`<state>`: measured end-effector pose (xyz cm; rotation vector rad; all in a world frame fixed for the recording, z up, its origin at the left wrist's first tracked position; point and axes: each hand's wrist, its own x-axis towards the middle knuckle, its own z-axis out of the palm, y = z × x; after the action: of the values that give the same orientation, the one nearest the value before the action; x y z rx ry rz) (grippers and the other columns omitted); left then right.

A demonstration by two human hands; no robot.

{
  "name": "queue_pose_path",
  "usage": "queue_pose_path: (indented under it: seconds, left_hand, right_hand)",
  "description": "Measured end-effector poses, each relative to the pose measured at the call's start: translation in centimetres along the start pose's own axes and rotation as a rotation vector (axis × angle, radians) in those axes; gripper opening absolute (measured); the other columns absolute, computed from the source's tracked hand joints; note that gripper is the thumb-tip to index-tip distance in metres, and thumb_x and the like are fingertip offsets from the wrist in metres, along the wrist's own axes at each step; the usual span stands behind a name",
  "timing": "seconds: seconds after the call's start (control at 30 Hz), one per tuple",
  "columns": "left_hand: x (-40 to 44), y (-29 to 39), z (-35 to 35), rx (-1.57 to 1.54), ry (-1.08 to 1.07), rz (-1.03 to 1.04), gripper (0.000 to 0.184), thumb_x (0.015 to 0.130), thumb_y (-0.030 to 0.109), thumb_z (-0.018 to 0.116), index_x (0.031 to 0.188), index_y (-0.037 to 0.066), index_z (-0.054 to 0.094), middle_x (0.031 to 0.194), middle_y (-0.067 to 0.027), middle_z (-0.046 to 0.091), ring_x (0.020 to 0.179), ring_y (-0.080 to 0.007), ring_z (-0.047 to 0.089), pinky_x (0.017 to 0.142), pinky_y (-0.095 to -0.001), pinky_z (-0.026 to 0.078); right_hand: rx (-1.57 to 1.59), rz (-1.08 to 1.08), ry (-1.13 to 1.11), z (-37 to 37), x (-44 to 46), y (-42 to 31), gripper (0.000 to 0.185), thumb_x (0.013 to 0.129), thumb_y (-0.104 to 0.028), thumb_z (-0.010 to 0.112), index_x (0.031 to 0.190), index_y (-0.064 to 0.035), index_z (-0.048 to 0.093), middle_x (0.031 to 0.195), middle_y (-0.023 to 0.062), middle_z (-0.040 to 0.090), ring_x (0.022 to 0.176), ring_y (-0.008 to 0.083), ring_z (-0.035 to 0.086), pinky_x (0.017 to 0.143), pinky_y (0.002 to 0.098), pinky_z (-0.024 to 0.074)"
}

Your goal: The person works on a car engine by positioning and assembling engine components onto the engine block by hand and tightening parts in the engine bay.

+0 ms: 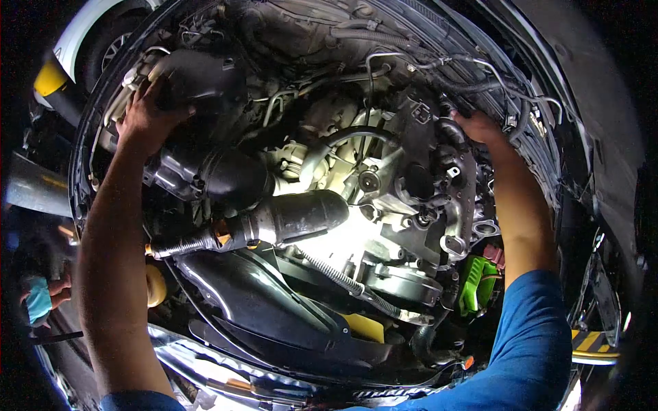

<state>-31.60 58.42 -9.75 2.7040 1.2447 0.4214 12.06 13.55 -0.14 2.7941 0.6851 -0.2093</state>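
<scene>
My left hand (147, 116) lies at the far left of the engine bay, against the edge of a dark plastic box (199, 75). Its thumb points out to the right, and the fingers are spread over the box's side. On the other side, my right hand (480, 127) reaches in by the upper end of a dark metal manifold (460, 178). Its fingers are bent and partly hidden there, so what they grip is unclear. Between the hands sits the engine with its dark top cover (415, 147).
A black air duct (301, 216) crosses the middle beside a brightly lit patch. Below it run a corrugated hose (336, 270) and a black plastic housing (253, 291). A bright green part (478, 284) sits at lower right. Pipes and hoses (439, 65) line the back.
</scene>
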Motion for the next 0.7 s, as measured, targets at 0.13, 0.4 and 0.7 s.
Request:
queue_pose_path:
  seconds: [0.13,0.4,0.7]
  left_hand:
    - [-0.9,1.2,-1.2,0.051,0.0,-0.041,0.102,0.065,0.067,0.072,0.149,0.022,0.033,0.153,-0.0136,0.031,0.138,-0.0371,0.034,0.111,-0.0622,0.021]
    - [-1.3,0.9,-0.1,0.026,0.057,-0.037,0.104,0.067,0.069,0.069,0.15,0.02,0.029,0.155,-0.0136,0.026,0.141,-0.0367,0.028,0.111,-0.0666,0.018]
    - [-4.9,4.8,-5.7,-0.165,-0.073,-0.091,0.087,0.073,0.051,0.071,0.143,0.01,0.04,0.146,-0.0163,0.042,0.135,-0.0325,0.039,0.112,-0.0425,0.031]
  right_hand:
    - [-0.152,0.106,-0.063,0.8,0.9,-1.9,0.088,0.086,-0.074,0.04,0.128,0.0027,0.054,0.133,0.0259,0.052,0.127,0.0398,0.048,0.108,0.0439,0.0365]
    - [-0.243,0.109,-0.116,0.7,1.0,-3.5,0.059,0.095,-0.051,0.039,0.134,-0.0078,0.048,0.135,0.0198,0.051,0.122,0.0366,0.051,0.104,0.0451,0.0398]
    - [-0.538,0.041,-0.094,3.2,4.8,-1.8,0.046,0.091,-0.037,0.045,0.122,-0.0059,0.056,0.127,0.0197,0.056,0.115,0.0364,0.056,0.097,0.0454,0.0441]
